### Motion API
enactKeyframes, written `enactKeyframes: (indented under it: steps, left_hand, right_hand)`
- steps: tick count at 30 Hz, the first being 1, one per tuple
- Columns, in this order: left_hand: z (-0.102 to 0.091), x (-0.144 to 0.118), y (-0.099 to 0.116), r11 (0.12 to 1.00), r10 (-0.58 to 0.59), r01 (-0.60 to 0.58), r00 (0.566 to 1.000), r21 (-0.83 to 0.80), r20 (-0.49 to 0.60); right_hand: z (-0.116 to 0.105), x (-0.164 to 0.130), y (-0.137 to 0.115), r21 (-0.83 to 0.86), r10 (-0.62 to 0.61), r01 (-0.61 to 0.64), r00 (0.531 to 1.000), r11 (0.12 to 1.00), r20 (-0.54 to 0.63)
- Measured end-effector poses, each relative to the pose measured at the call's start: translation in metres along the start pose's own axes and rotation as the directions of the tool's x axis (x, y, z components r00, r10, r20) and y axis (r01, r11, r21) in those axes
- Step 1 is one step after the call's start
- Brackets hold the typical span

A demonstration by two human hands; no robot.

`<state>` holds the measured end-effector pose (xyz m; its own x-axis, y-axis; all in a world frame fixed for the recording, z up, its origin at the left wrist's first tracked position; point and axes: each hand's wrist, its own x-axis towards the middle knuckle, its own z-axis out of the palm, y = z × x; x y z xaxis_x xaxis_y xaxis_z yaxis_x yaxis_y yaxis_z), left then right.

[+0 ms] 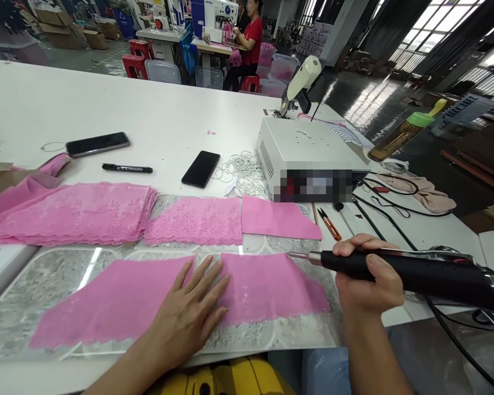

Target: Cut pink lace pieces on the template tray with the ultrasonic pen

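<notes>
White table, right hand (366, 282) gripping black tool (403, 270), tip pointing left

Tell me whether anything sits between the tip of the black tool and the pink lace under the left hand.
Nothing visible does. The black tool in the right hand points its tip just above the pink lace, which the left hand presses flat.

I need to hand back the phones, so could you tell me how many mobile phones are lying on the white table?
2. One phone lies at the far left, above the black marker. The other phone lies beside the white rings. More may be hidden under fabric.
</notes>
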<state>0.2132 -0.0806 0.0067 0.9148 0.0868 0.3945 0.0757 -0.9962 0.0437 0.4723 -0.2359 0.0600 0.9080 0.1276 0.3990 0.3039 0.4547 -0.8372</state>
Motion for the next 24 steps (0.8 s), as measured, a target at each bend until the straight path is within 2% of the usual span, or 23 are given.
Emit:
enactKeyframes:
  steps: [6, 15, 24]
  left_hand:
    - [0.000, 0.000, -0.001, 1.000, -0.003, 0.003, 1.000, 0.004, 0.009]
    - [-0.001, 0.001, -0.003, 0.998, 0.034, -0.035, 0.999, 0.043, 0.021]
    - [0.000, 0.000, -0.004, 0.999, 0.031, -0.031, 0.999, 0.006, 0.008]
  right_hand:
    - [0.000, -0.004, 0.005, 0.006, -0.012, 0.012, 0.999, 1.000, 0.052]
    - [0.002, -0.002, 0.005, -0.023, -0.022, 0.024, 0.998, 0.999, 0.067]
    - [-0.021, -0.004, -0.013, -0.011, 0.006, -0.006, 1.000, 1.000, 0.020]
